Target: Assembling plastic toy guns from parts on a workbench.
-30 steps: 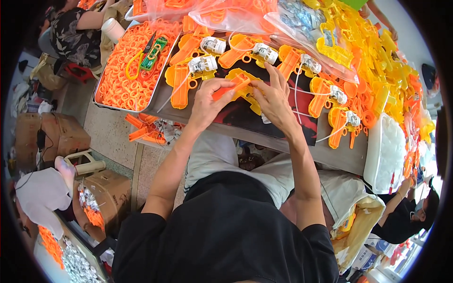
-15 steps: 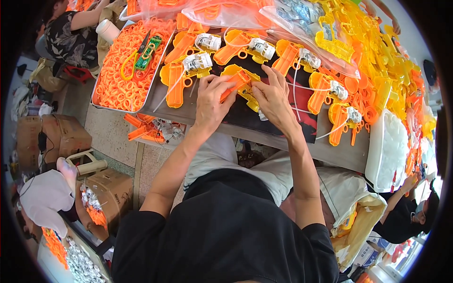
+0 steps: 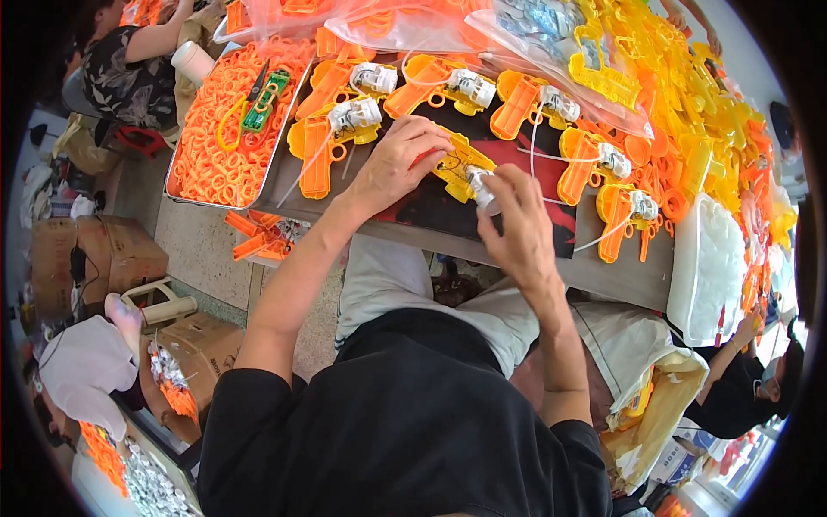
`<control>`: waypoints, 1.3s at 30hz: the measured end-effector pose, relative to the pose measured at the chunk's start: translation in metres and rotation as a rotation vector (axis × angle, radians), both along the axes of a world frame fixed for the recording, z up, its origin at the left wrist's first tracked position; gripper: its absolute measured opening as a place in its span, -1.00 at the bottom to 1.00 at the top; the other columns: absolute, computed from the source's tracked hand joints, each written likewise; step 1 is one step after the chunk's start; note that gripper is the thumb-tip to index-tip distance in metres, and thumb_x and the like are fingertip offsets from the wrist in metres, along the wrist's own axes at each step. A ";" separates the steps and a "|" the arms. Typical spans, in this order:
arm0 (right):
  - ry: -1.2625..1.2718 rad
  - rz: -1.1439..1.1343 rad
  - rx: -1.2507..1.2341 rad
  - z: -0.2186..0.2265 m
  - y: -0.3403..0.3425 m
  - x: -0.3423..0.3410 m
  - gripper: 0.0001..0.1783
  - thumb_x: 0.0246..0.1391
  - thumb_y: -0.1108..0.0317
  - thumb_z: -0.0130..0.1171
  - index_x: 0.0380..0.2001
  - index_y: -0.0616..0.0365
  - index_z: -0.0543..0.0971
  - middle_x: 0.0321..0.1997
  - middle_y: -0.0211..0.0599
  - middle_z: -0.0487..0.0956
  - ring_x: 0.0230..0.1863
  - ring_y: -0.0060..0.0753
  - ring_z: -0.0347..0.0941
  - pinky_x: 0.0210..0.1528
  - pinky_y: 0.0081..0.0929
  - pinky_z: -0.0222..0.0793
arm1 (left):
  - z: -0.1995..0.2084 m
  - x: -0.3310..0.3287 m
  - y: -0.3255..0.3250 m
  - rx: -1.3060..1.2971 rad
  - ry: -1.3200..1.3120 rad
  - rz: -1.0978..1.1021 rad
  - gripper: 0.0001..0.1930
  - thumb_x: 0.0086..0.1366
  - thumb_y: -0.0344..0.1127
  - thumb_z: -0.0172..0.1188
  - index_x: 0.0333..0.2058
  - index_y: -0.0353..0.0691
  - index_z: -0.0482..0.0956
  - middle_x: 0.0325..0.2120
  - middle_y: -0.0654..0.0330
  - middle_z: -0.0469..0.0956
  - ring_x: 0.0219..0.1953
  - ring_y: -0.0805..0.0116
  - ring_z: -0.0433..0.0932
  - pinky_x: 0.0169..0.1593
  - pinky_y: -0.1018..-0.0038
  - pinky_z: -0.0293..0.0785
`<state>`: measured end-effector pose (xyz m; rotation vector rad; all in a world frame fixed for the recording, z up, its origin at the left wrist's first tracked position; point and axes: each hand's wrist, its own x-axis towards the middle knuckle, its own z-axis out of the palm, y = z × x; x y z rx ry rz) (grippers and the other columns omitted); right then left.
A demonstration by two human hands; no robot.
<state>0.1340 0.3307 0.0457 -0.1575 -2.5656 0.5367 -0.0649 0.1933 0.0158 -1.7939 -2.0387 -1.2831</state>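
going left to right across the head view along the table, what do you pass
metal tray of orange rings → left hand → yellow toy shell → right hand holding a small white motor part → orange shell with motor → white tub

orange toy shells (image 3: 448,95) crowd tabletop (image 3: 603,276), front edge free
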 end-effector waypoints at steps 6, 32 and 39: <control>-0.077 -0.038 -0.439 0.036 0.023 -0.024 -0.73 0.31 0.33 0.12 -0.01 0.23 0.48 -0.14 -0.15 0.57 -0.26 -0.34 0.54 -0.20 -0.38 0.44 | 0.009 0.018 -0.007 -0.085 -0.066 0.067 -0.84 0.19 -0.35 0.39 -0.25 -0.17 0.64 -0.08 0.17 0.51 0.06 0.10 0.44 0.15 0.26 0.43; -0.138 -0.234 -0.811 -0.001 0.027 -0.038 -0.51 0.35 -0.06 0.18 -0.13 0.21 0.41 -0.57 -0.30 0.55 -0.65 -0.66 0.31 -0.62 -0.60 0.15 | 0.038 0.027 0.029 -0.066 0.213 0.042 -0.57 0.15 -0.35 0.39 0.04 -0.17 0.60 -0.10 0.18 0.60 0.03 0.14 0.56 0.08 0.29 0.53; -0.152 -0.118 -0.161 -0.012 0.024 0.004 -0.57 0.02 0.27 0.46 -0.12 0.15 0.49 -0.05 -0.31 0.53 0.03 -0.22 0.40 0.05 -0.19 0.28 | 0.024 -0.007 0.015 -0.099 -0.093 -0.106 -0.52 0.25 -0.44 0.36 0.14 -0.23 0.49 0.04 0.13 0.58 0.12 0.18 0.57 0.19 0.34 0.49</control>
